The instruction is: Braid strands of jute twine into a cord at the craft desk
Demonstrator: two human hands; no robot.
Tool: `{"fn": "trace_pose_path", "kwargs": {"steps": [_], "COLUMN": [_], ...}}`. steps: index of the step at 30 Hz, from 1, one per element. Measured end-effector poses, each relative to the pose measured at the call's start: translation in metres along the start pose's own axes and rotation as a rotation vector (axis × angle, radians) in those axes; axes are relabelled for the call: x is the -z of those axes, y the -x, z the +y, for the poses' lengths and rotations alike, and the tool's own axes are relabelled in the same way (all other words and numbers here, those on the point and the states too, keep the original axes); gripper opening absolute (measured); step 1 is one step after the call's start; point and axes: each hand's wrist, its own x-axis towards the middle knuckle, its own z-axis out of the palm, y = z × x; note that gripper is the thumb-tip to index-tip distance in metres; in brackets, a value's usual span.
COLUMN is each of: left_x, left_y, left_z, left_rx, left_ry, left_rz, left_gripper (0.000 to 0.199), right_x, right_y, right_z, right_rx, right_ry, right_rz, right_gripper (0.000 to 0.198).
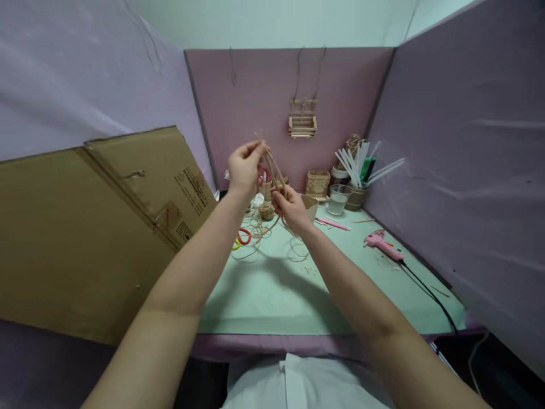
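Observation:
Both hands are raised above the table, holding strands of brown jute twine (276, 168) between them. My left hand (246, 166) is higher, its fingertips pinched on the upper end of the strands. Lower and to the right, my right hand (293, 208) is closed on the same twine, and loose lengths hang below it toward the table. Behind the hands sits a ball of twine (266, 211) with loose coils around it. Scissors with red and yellow handles (244, 236) lie under my left forearm, partly hidden.
A large cardboard sheet (85, 238) leans at the left. On the right lies a pink glue gun (385, 245) with a black cord. A cup of clear liquid (338, 200), a woven basket (318, 183), white glue sticks (355, 162) and a pink pen-like tool (334, 224) stand or lie farther back.

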Motion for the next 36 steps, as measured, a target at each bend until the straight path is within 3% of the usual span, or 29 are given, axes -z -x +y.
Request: {"fn": "trace_pose_path", "kwargs": {"steps": [5, 11, 17, 26, 29, 33, 36], "left_x": [0.005, 0.017, 0.030, 0.039, 0.037, 0.017, -0.005], "left_y": [-0.046, -0.076, -0.093, -0.115, -0.115, -0.090, -0.062], "left_z": [0.043, 0.075, 0.075, 0.072, 0.080, 0.091, 0.101], "left_rx": [-0.079, -0.102, -0.039, -0.034, -0.040, 0.025, 0.070], "left_ry": [0.041, 0.026, 0.038, -0.011, -0.022, 0.115, 0.228], "left_rz": [0.078, 0.067, 0.123, 0.089, 0.061, 0.078, -0.046], "left_gripper": [0.026, 0.026, 0.030, 0.035, 0.025, 0.017, 0.013], "right_x": [0.013, 0.035, 0.050, 0.067, 0.075, 0.087, 0.100], "right_y": [-0.007, -0.001, 0.006, 0.027, 0.033, 0.037, 0.040], "right_z": [0.018, 0.039, 0.039, 0.047, 0.046, 0.043, 0.038], "right_rx": [0.037, -0.048, -0.174, -0.331, -0.323, -0.267, -0.240], "right_ry": [0.069, 0.023, -0.008, -0.016, 0.041, 0.194, 0.283], "right_rz": [-0.008, -0.085, -0.153, -0.171, -0.135, -0.042, 0.030], "right_gripper": [0.034, 0.039, 0.042, 0.040, 0.038, 0.034, 0.031]}}
